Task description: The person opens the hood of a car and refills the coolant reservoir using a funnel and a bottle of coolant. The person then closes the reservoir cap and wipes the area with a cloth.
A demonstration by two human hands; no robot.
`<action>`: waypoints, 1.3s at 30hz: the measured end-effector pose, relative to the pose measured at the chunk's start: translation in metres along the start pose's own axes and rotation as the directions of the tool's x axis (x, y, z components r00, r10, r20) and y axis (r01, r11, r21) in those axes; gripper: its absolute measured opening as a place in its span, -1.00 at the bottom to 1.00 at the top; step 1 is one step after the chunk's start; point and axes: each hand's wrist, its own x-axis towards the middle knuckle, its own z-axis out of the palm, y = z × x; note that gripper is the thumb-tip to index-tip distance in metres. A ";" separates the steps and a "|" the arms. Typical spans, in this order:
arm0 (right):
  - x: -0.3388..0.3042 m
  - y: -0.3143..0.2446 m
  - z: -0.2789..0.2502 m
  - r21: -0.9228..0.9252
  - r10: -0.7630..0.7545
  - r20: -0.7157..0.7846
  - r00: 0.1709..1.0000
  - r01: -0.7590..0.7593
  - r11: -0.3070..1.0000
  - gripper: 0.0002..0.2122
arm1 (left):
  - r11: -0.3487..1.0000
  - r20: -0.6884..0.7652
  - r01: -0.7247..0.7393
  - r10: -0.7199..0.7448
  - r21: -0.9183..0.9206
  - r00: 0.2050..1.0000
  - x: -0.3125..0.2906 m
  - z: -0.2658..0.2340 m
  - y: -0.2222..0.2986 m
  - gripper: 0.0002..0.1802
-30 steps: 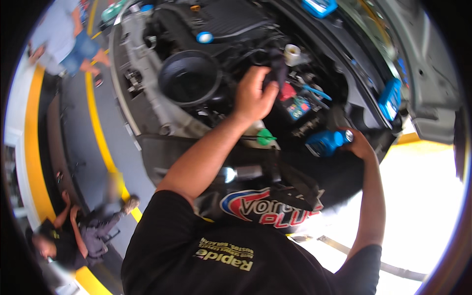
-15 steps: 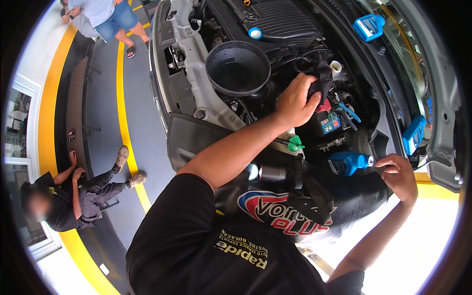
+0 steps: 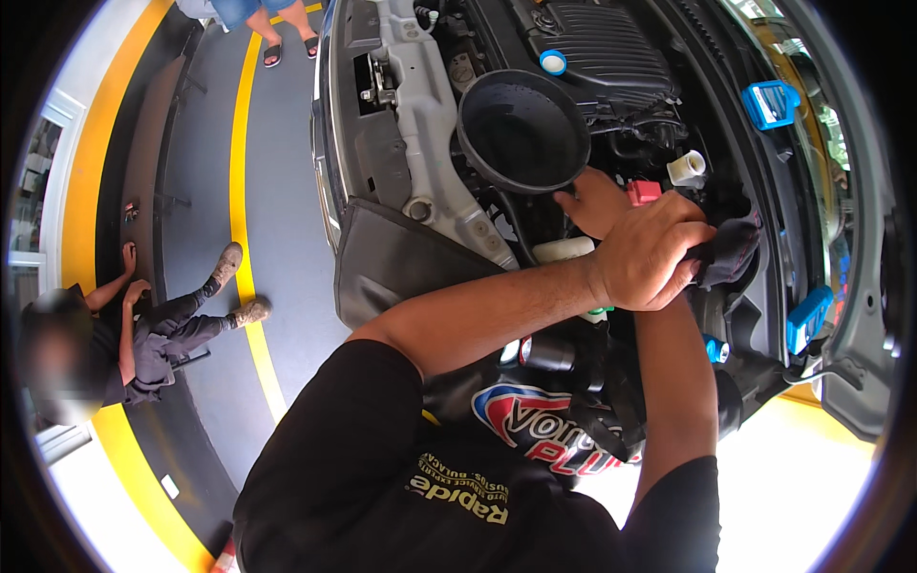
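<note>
My left hand [image 3: 654,250] is closed on a dark cloth [image 3: 731,250] on the right side of the engine bay. Crossing beneath it, my right hand [image 3: 602,202] reaches to the lower rim of a wide black funnel [image 3: 521,129]. Its fingertips are partly hidden there, so I cannot tell whether they grip the funnel. Just above my left hand are a red cover [image 3: 644,193] and an open white filler neck [image 3: 687,169]. A blue bottle [image 3: 714,349] shows only in part beside my right forearm.
Two more blue bottles, one upper [image 3: 770,103] and one lower [image 3: 810,320], lie along the windshield edge. A white-and-blue cap [image 3: 553,63] rests near the engine cover [image 3: 611,57]. A black fender cover [image 3: 401,267] drapes the front. One person [image 3: 105,334] sits at left; another's legs [image 3: 263,24] show above.
My right hand has left the blue bottle's side and gone under my left arm to the funnel. My left hand has moved right and down with the cloth. The view has shifted.
</note>
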 end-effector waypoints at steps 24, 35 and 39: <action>0.050 -0.048 0.053 -0.243 0.188 -0.003 0.982 -0.183 0.952 -0.63 | 0.999 -0.017 0.028 -0.028 -0.022 0.999 -0.001 -0.008 -0.010 -0.44; 0.052 -0.019 0.057 -0.127 -0.083 -0.030 0.996 0.078 0.989 -0.67 | 0.999 -0.052 0.027 -0.029 -0.039 0.998 0.004 -0.010 -0.009 -0.41; 0.049 -0.019 0.058 -0.231 0.061 0.070 0.996 -0.043 0.972 -0.65 | 0.999 -0.047 0.034 -0.036 -0.039 0.998 0.001 -0.010 -0.008 -0.46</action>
